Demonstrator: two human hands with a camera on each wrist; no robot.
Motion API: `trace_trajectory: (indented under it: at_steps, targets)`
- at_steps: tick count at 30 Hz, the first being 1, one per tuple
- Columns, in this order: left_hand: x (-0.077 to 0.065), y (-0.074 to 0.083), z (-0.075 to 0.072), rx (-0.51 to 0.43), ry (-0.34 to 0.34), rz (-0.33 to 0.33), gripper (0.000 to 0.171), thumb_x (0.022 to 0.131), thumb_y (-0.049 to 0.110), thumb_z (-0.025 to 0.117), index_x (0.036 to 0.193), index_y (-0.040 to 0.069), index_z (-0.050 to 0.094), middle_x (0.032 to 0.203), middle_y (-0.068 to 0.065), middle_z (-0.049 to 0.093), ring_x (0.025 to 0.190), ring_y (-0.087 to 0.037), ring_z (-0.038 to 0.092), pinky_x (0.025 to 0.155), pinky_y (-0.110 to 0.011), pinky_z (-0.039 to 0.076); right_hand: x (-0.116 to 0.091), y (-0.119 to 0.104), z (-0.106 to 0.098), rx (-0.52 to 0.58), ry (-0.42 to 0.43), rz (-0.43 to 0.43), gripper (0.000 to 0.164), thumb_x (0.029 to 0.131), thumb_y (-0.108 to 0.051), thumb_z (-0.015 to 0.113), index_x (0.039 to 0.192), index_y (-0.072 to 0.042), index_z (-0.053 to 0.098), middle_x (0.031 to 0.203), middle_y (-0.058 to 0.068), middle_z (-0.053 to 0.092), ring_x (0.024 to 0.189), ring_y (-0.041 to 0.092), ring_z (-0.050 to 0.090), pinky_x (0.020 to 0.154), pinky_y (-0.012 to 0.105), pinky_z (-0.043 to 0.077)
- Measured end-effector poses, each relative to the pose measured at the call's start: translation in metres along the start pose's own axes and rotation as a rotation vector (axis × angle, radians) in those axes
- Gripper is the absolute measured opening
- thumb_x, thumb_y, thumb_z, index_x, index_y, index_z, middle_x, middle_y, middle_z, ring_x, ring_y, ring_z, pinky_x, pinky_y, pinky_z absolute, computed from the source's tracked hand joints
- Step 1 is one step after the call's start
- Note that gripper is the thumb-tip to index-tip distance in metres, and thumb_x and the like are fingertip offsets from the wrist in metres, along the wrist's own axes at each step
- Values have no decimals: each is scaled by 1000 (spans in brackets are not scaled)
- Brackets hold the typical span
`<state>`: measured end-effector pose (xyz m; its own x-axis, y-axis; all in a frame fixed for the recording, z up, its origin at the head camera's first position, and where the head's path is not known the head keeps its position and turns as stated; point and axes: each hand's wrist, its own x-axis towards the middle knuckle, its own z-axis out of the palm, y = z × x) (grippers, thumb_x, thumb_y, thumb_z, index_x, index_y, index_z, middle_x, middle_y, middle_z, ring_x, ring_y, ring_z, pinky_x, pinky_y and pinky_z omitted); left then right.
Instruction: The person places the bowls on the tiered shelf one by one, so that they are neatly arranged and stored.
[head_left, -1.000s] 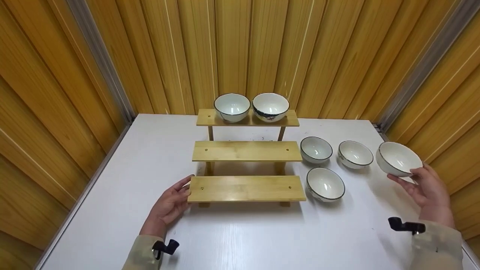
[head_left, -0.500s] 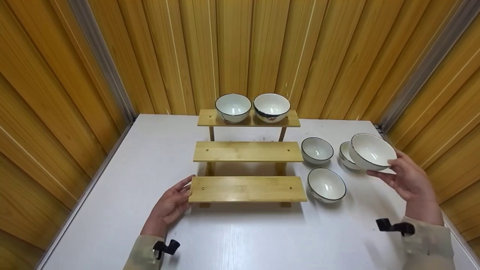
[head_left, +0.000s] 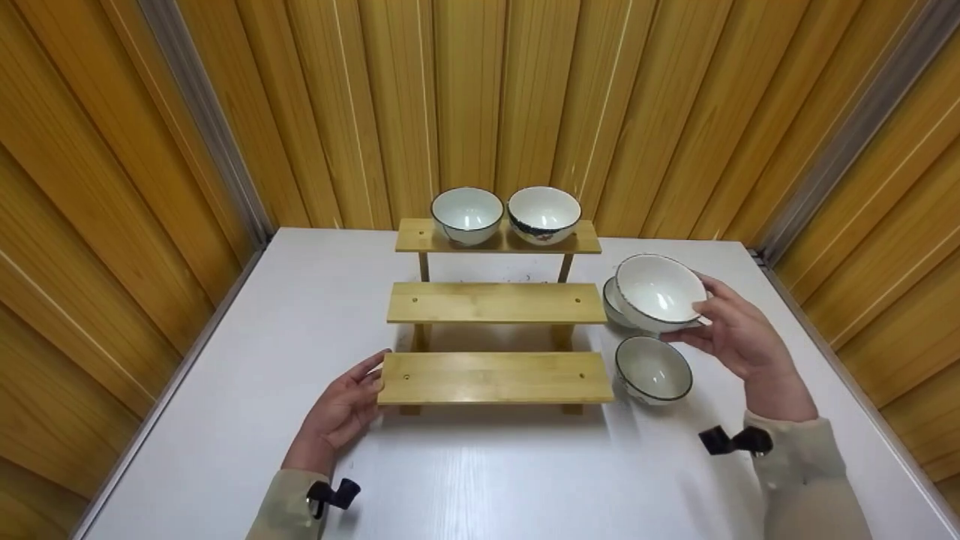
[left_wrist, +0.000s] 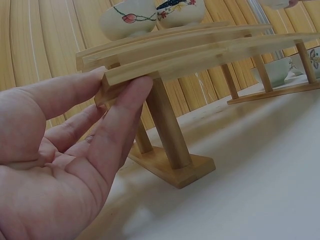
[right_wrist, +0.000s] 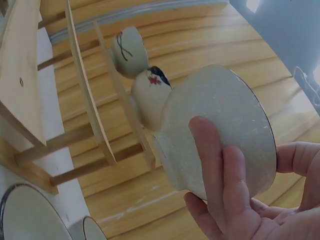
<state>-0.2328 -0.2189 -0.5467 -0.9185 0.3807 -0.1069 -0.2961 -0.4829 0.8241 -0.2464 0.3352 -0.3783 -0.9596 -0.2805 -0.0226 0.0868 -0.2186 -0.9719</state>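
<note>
My left hand point(head_left: 341, 409) pinches the left end of the lowest shelf of a three-tier wooden rack point(head_left: 495, 377). In the left wrist view its fingers point(left_wrist: 120, 120) lie against the board's end, above a round leg. My right hand point(head_left: 739, 337) holds a white dark-rimmed bowl point(head_left: 660, 289), thumb at the rim and fingers under its outer wall. The bowl is raised and tilted, right of the middle shelf. It overlaps another bowl point(head_left: 613, 307) behind it. A further bowl point(head_left: 652, 369) stands on the table beside the lowest shelf.
Two bowls, one plain-looking point(head_left: 466, 216) and one with a dark floral band point(head_left: 544, 216), sit side by side on the top shelf. The white table point(head_left: 480, 480) is enclosed by wood-patterned walls point(head_left: 465, 97). Another bowl's spot on the right is covered by my right hand.
My right hand has carried its bowl leftward from the far right, past one table bowl, to beside the rack. My left hand stays on the lowest shelf.
</note>
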Motion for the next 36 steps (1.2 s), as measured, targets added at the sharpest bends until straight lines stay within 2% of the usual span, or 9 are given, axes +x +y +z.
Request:
trace_trajectory:
  at_steps: [3,7,11,18,22,26,31,36]
  targets:
    - [1,-1,-1,5,-7,4,69,104,-4,49,164,5,17,139,1,60,122,-16,66,98,-29,58,12,1,19,-31,-12,19,44,107,-2,40,148,-16,36,123,4,64,91,26,78,88,36,63]
    - [1,-1,-1,13,-7,8,71,104,-4,50,164,5,15,140,1,60,123,-16,66,100,-29,58,30,4,43,-48,-38,30,46,105,-1,40,149,-13,38,125,6,60,89,27,78,84,39,65]
    - [1,-2,0,21,-9,13,71,104,-3,51,164,5,15,140,1,60,124,-16,65,100,-28,58,47,8,67,-60,-55,68,54,103,0,41,155,-12,35,131,11,51,83,29,78,78,36,65]
    - [1,-2,1,6,12,9,72,102,-4,54,164,5,19,138,1,61,122,-15,66,99,-28,58,74,19,106,-64,-60,126,64,101,-1,41,162,-8,22,144,21,39,84,21,77,80,34,65]
    - [1,-1,2,-18,3,5,72,102,-6,52,164,5,17,137,0,61,121,-15,66,97,-27,58,89,28,124,-76,-59,135,66,100,-1,41,162,-10,24,150,22,35,84,22,77,77,33,65]
    - [1,-1,2,-22,-1,8,72,102,-7,52,164,4,17,137,0,61,120,-15,66,97,-27,58,103,36,140,-67,-50,145,64,99,-2,43,161,-11,28,157,22,31,89,27,76,78,37,65]
    - [2,-1,1,-18,-2,13,70,102,-7,51,163,3,19,137,0,61,121,-15,66,99,-28,58,117,45,157,-103,-11,158,63,99,-4,47,160,-14,33,157,19,35,95,26,72,73,31,65]
    - [1,-1,1,-24,4,4,71,101,-6,54,163,5,22,138,0,61,122,-16,66,100,-29,58,128,53,171,-107,15,188,65,98,-5,50,160,-17,35,157,18,37,95,27,69,69,28,64]
